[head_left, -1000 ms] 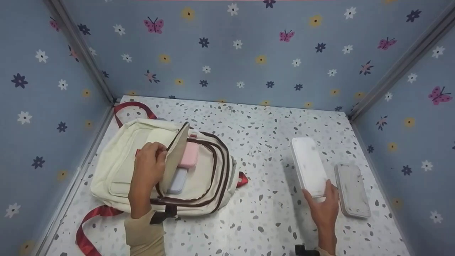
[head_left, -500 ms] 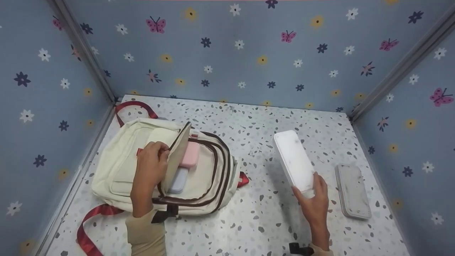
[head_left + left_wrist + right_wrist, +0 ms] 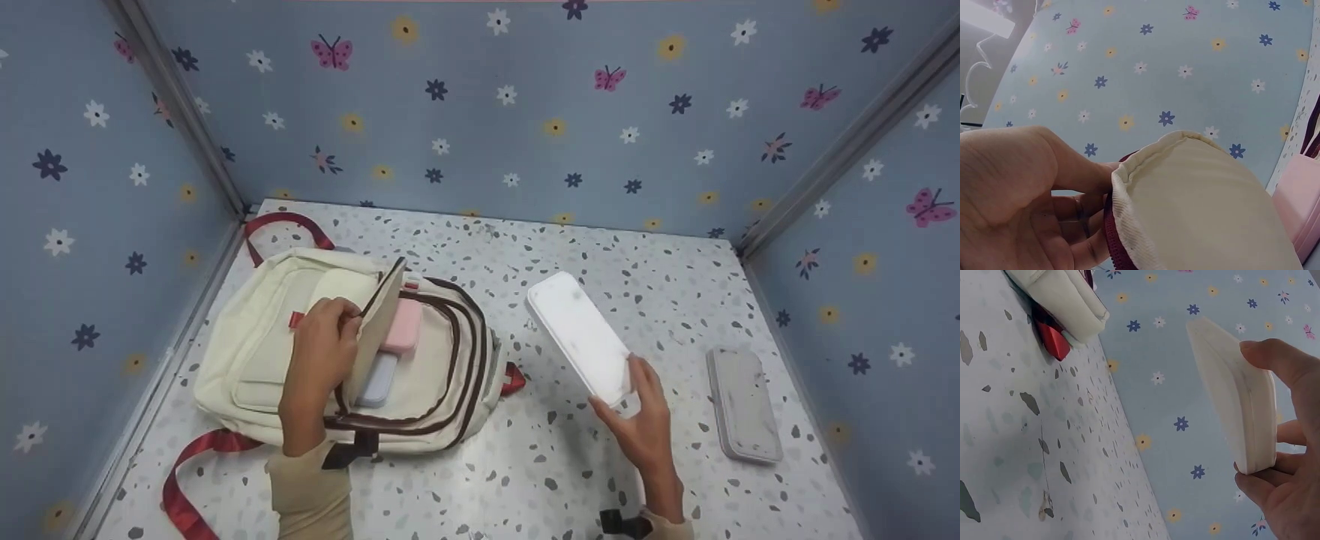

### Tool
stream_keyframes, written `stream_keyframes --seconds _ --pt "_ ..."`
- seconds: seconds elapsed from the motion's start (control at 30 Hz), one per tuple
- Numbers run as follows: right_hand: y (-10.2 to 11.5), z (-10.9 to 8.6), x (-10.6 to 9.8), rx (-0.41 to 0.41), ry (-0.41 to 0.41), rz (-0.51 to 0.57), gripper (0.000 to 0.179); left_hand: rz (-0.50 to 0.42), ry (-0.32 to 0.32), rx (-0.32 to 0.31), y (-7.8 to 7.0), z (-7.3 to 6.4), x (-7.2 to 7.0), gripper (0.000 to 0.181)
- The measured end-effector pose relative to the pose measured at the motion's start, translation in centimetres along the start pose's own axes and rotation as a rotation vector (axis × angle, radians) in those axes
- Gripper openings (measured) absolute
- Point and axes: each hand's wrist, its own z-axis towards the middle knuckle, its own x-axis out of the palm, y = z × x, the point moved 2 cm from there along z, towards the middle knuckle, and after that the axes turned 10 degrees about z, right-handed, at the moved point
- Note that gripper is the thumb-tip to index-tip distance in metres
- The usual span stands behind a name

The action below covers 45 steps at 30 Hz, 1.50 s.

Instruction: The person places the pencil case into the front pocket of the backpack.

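While the left hand [image 3: 322, 349] pinches the edge of the raised flap [image 3: 371, 345] on the bag [image 3: 236, 352], left of the frame, the right hand [image 3: 641, 424] grips the white case [image 3: 581, 337] by its lower end, right of centre, above the table [image 3: 480, 491]. Held only there, the case could tip or slip if that grip loosens. Should the left pinch slacken, the flap might sag over the pink case [image 3: 403, 328] and blue case [image 3: 378, 380] beneath it.
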Motion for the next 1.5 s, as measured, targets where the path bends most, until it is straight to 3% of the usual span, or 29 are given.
stream_keyframes --seconds 0.43,0.8,1.13,1.5 --pt "1.2 -0.3 2.9 -0.019 0.156 0.059 0.09 0.006 0.029 -0.001 0.0 -0.1 0.0 0.009" --pt "3.1 -0.9 6.2 -0.102 0.327 0.084 0.086 -0.003 0.059 -0.003 0.1 -0.2 -0.1 0.007" --pt "4.3 -1.9 9.2 -0.138 0.491 0.054 0.085 0.006 0.112 -0.02 0.3 -0.3 0.0 0.01" --pt "4.6 -2.5 11.5 -0.19 0.603 0.01 0.083 -0.008 0.109 -0.02 0.2 -0.3 0.0 0.01"
